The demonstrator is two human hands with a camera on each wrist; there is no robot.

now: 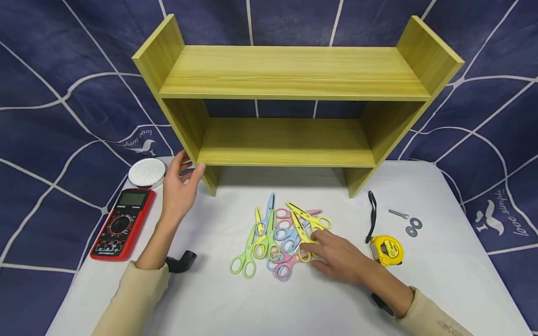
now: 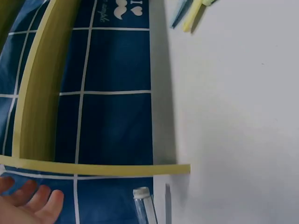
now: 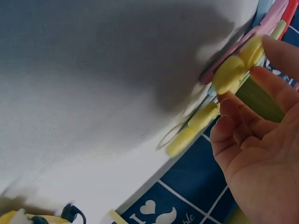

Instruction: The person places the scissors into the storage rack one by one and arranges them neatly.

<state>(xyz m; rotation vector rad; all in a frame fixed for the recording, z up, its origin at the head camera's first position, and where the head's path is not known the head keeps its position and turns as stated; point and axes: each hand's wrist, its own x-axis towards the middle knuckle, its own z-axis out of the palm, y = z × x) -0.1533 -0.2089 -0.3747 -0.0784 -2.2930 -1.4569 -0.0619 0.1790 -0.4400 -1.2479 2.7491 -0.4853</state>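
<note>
Head view first, left to right: a red multimeter (image 1: 123, 224) and a round white disc (image 1: 146, 171) lie at the desk's (image 1: 235, 308) left edge; my left hand (image 1: 180, 189) is open, fingers spread, by the front left leg of the yellow shelf (image 1: 290, 79) — whether it touches the wood I cannot tell; mid-desk lies the tangled heap of coloured scissors (image 1: 277, 235); my right hand (image 1: 336, 255) rests on the heap's right side, fingers curled on a yellow pair (image 1: 303, 228); further right, a yellow tape measure (image 1: 387, 249).

I judge the risk is the tangle — interlocked loops could drag neighbouring pairs along; a loose pinch could drop the yellow one.

Only the right wrist view shows my fingertips (image 3: 236, 109) pinching the yellow handles (image 3: 236, 70); the left wrist view alone shows a small clear tube (image 2: 142, 205) near that hand.
</note>
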